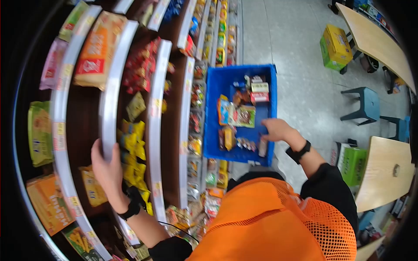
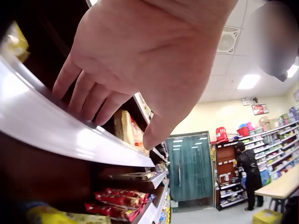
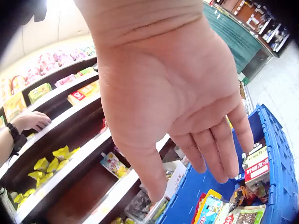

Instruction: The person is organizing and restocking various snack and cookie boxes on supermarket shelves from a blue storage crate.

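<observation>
The left hand (image 1: 107, 170) rests its fingers on the white-edged shelf (image 1: 114, 82); in the left wrist view the hand (image 2: 145, 56) has its fingers over the shelf edge (image 2: 70, 135) and holds nothing. A blue crate (image 1: 239, 157) contains snack packs, small boxes and a pale tube-like item (image 1: 263, 147). Over the crate's right side is the right hand (image 1: 279, 130), close to that item. Seen from the right wrist, the hand (image 3: 170, 93) has extended, spread fingers with nothing between them, above the crate (image 3: 275, 140). Yellow bags (image 1: 135, 174) lie on the shelf right of the left hand.
Shelves with orange packs (image 1: 101, 48) and red bags (image 1: 141, 69) run along the left. To the right stand a blue stool (image 1: 365, 104), wooden tables (image 1: 385, 172) and a yellow-green box (image 1: 336, 45). A person in dark clothes (image 2: 251, 172) stands at far shelves.
</observation>
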Tool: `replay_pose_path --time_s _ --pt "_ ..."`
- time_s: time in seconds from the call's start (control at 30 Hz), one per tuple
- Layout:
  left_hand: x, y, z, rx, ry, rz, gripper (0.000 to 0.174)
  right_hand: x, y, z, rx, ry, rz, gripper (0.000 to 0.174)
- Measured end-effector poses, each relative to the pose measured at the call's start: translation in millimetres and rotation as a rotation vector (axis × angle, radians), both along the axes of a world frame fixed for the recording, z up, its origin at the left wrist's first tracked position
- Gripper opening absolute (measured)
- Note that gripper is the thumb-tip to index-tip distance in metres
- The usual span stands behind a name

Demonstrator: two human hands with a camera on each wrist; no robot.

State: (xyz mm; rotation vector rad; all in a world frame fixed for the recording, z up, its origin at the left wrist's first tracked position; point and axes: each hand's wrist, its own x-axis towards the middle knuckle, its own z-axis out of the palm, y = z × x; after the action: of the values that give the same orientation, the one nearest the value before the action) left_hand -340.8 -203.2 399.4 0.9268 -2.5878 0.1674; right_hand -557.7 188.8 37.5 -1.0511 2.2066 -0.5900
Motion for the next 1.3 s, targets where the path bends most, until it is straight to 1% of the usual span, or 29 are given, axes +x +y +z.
replay_pose_path --time_s 0.03,0.07,0.1,0.13,0.17,0.23,0.27,0.33,0.37,0.4,0.43,0.47,0.53,0.6,0.63,0.7,0.77,0.83,0.87,0.93,0.97,1.03,1.1,1.13,1.17,1.2,1.23,1.27,1.3 --pt "7 -6 3 -0.025 0.031 -0.022 0.058 -4 -11 5 -0.006 0.034 -0.009 0.049" --pt "29 5 -15 -0.084 0.023 0.071 0.058 0 -6 -5 0.060 0.003 0.036 0.049" --pt "42 7 -21 -0.185 0.026 0.150 0.058 -1 -19 -19 0.102 0.028 0.076 0.049" --pt "46 3 -22 -0.224 0.015 0.150 0.058 -3 -29 -25 0.118 0.066 0.085 0.050" --pt "58 4 -33 -0.347 0.017 0.187 0.058 -2 -38 -38 0.152 0.053 0.134 0.050" --pt "64 -9 -43 -0.440 0.013 0.151 0.054 0 -57 -57 0.120 0.104 0.150 0.044" --pt "70 -10 -56 -0.409 -0.009 0.189 0.054 2 -66 -67 0.148 0.094 0.193 0.044" --pt "59 -16 -61 -0.768 -0.036 0.218 0.049 3 -86 -83 0.217 0.097 0.259 0.032" --pt "64 -19 -67 -0.748 -0.053 0.254 0.049 6 -96 -95 0.235 0.099 0.299 0.032" --pt "66 -26 -70 -0.766 -0.041 0.284 0.047 10 -106 -107 0.336 0.076 0.305 0.028" --pt "60 -24 -63 -0.805 -0.017 0.294 0.045 15 -112 -118 0.416 0.054 0.288 0.025" --pt "55 -20 -62 -0.808 0.011 0.271 0.043 27 -121 -133 0.482 0.006 0.188 0.025" --pt "56 -24 -63 -0.837 0.016 0.278 0.043 47 -116 -170 0.551 0.011 0.233 0.026" --pt "60 -30 -66 -0.894 0.025 0.275 0.043 50 -129 -189 0.680 -0.090 0.061 0.034" --pt "59 -28 -65 -0.896 0.026 0.275 0.043 51 -126 -195 0.679 -0.090 0.061 0.034" --pt "63 -35 -67 -0.902 0.042 0.277 0.042 61 -128 -214 0.826 -0.102 -0.038 0.037" --pt "65 -35 -66 -0.898 0.054 0.253 0.041 64 -129 -217 0.898 -0.101 0.080 0.038" --pt "67 -38 -67 -0.895 0.073 0.239 0.041 65 -125 -209 0.810 -0.058 -0.042 0.039" --pt "65 -38 -67 -0.888 0.085 0.228 0.040 70 -118 -219 0.810 -0.058 -0.041 0.039" --pt "68 -36 -66 -0.883 0.087 0.242 0.040 74 -115 -232 0.760 0.111 -0.060 0.059" --pt "65 -37 -66 -0.876 0.096 0.228 0.040 74 -113 -234 0.760 0.111 -0.059 0.059" --pt "68 -34 -63 -0.881 0.085 0.244 0.040 76 -119 -234 0.794 0.010 -0.123 0.049" --pt "60 -32 -62 -0.849 0.094 0.203 0.038 76 -109 -226 0.768 0.013 -0.138 0.051" --pt "61 -31 -63 -0.846 0.069 0.238 0.038 77 -124 -224 0.723 0.018 -0.149 0.052" --pt "58 -28 -65 -0.818 0.096 0.261 0.038 78 -123 -221 0.698 -0.011 -0.168 0.053" --pt "56 -26 -66 -0.830 0.101 0.242 0.039 83 -124 -224 0.676 -0.058 -0.236 0.052" --pt "54 -28 -65 -0.849 0.114 0.219 0.040 85 -128 -233 0.644 -0.104 -0.311 0.050" --pt "55 -27 -66 -0.850 0.114 0.219 0.040 89 -125 -251 0.643 -0.104 -0.311 0.050" --pt "55 -26 -66 -0.847 0.104 0.236 0.041 92 -126 -272 0.633 -0.165 -0.365 0.050"
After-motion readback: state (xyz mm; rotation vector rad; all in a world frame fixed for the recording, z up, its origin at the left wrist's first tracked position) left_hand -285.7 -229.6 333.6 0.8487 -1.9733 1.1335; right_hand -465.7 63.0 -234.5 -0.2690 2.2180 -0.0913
